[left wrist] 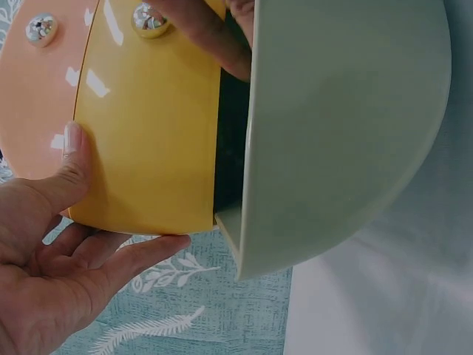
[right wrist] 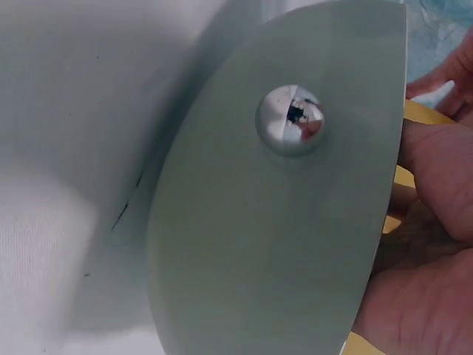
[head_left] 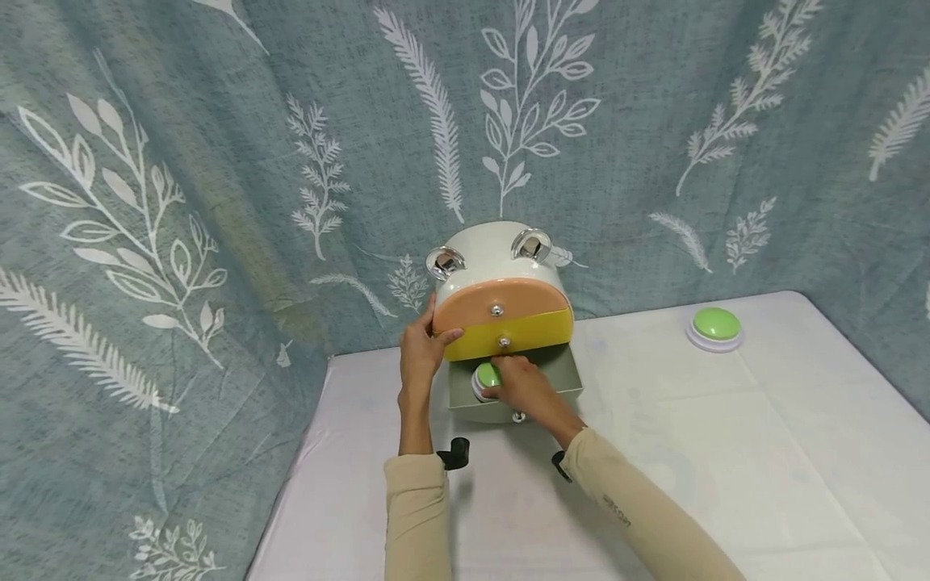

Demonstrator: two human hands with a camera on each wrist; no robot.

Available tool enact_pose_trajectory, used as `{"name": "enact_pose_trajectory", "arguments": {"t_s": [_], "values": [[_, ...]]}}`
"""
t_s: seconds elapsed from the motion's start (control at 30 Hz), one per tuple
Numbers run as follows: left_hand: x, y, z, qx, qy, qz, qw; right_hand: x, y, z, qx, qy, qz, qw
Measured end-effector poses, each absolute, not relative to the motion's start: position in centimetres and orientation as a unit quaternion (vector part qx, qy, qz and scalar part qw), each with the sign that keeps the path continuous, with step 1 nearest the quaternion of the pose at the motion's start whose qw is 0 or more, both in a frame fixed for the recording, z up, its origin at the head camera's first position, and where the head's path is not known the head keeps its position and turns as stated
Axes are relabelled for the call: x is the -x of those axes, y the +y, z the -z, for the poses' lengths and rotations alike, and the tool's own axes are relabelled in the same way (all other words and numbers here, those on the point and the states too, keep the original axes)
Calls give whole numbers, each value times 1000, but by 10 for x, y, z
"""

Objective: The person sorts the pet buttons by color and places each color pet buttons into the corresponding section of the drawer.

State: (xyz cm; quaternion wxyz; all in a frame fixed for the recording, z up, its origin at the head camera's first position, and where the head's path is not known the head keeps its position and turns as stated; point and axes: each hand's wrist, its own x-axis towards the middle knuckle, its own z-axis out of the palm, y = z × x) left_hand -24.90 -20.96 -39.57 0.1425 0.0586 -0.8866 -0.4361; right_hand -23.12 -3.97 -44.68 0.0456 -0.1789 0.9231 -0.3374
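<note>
A small rounded drawer cabinet (head_left: 483, 258) stands on the table with an orange drawer (head_left: 465, 309), a yellow drawer (head_left: 538, 329) and a pulled-out grey-green bottom drawer (head_left: 472, 413). My left hand (head_left: 421, 351) grips the cabinet's left side, its thumb on the front and its other fingers along the side. Inside the bottom drawer lies a green-topped push button (head_left: 488, 374) with a white base. My right hand (head_left: 525, 386) reaches in over the drawer front and pinches this button, covering its right part. In the right wrist view, the drawer front (right wrist: 251, 222) hides the fingertips.
A second green push button (head_left: 715, 324) rests on the white-covered table (head_left: 763, 452) at the far right. Two shiny rings (head_left: 532, 244) sit on top of the cabinet. Patterned blue-green curtain (head_left: 617, 202) hangs behind and at the sides.
</note>
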Motion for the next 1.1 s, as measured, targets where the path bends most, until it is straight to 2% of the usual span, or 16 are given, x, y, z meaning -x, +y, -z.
{"name": "enact_pose_trajectory", "arguments": {"t_s": [0.27, 0.37, 0.7, 0.87, 1.1], "values": [[247, -207, 395, -61, -887, 434, 145, 227, -29, 441, 174, 924, 336, 58], [247, -208, 395, -57, -887, 433, 146, 223, -25, 435, 162, 924, 345, 43], [249, -208, 397, -54, -886, 436, 147, 210, 6, 426, 171, 893, 400, -116], [249, -207, 398, -54, -887, 436, 145, 206, 34, 430, 137, 886, 402, -187], [249, -207, 398, -52, -881, 448, 147, 213, 83, 445, 73, 901, 375, -207]]}}
